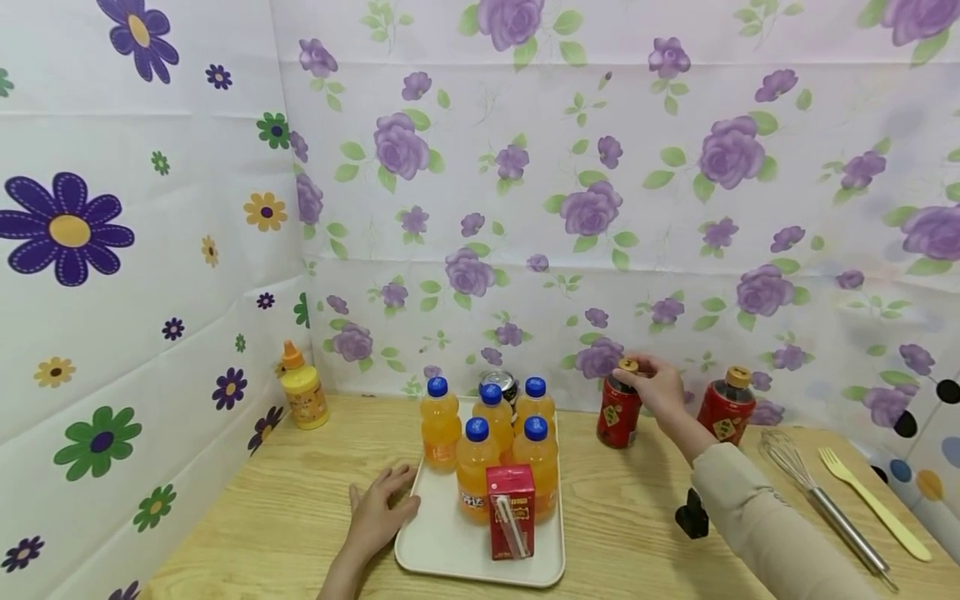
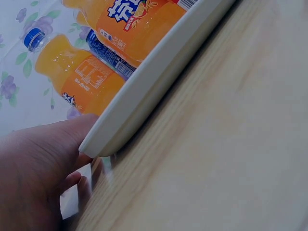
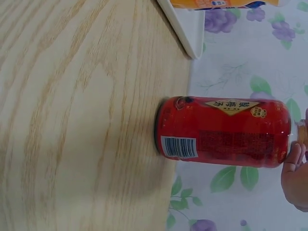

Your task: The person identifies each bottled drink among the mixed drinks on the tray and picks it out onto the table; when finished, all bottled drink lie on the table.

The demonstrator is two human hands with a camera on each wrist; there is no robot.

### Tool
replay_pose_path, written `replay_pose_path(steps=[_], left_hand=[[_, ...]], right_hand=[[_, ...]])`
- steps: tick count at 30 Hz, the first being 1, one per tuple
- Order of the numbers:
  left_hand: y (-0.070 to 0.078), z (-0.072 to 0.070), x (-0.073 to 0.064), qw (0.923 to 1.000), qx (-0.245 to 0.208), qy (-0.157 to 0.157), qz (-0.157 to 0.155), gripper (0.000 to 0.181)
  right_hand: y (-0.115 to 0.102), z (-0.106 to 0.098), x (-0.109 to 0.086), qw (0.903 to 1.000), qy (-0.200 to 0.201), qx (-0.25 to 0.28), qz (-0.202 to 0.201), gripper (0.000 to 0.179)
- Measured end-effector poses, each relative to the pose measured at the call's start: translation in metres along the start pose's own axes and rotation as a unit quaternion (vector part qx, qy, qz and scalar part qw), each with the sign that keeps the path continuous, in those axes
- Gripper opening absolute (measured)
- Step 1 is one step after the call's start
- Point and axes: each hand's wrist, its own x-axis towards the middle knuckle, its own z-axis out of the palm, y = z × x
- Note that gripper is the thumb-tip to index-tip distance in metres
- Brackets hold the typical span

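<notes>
My right hand (image 1: 656, 392) pinches the yellow cap of a red-labelled drink bottle (image 1: 619, 417), which stands upright on the table near the back wall. In the right wrist view the bottle (image 3: 224, 131) appears sideways, fingertips at its cap. My left hand (image 1: 377, 518) rests at the left edge of a cream tray (image 1: 442, 550); in the left wrist view its thumb (image 2: 72, 132) lies over the rim. On the tray stand several orange soda bottles (image 1: 441, 429) with blue caps, a red drink carton (image 1: 512, 537) with straws in front, and a dark can (image 1: 498, 385) behind, partly hidden.
Another red-labelled bottle (image 1: 727, 408) stands right of my right hand. Farther right lie a whisk (image 1: 825, 504) and a pale yellow fork (image 1: 873, 500). A small black object (image 1: 692, 515) sits by the right sleeve. A yellow squeeze bottle (image 1: 303, 390) is at the back left.
</notes>
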Motion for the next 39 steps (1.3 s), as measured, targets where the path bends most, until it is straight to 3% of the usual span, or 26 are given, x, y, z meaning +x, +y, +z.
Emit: replay_pose_path(steps=[8,13,18,28,39], left_hand=[[0.002,-0.001,0.0,1.0,0.002,-0.005,-0.002,0.043],[0.002,-0.002,0.0,0.9999,-0.002,-0.01,-0.008,0.044],[0.002,-0.002,0.001,0.9999,-0.004,-0.01,-0.009,0.044],[-0.002,-0.005,-0.003,0.9999,0.001,-0.009,-0.012,0.044],[0.0,-0.001,0.0,0.9999,-0.006,-0.008,-0.005,0.044]], right_hand=[[-0.011,-0.01,-0.003,0.9988,-0.044,-0.017,-0.013,0.055],[-0.024,-0.018,-0.004,0.9968,-0.03,-0.051,-0.054,0.054],[-0.039,-0.017,-0.005,0.9949,-0.04,-0.042,-0.083,0.056],[-0.043,0.024,-0.022,0.986,-0.117,-0.016,-0.118,0.046],[-0.047,0.06,-0.039,0.9734,-0.199,0.025,-0.11,0.048]])
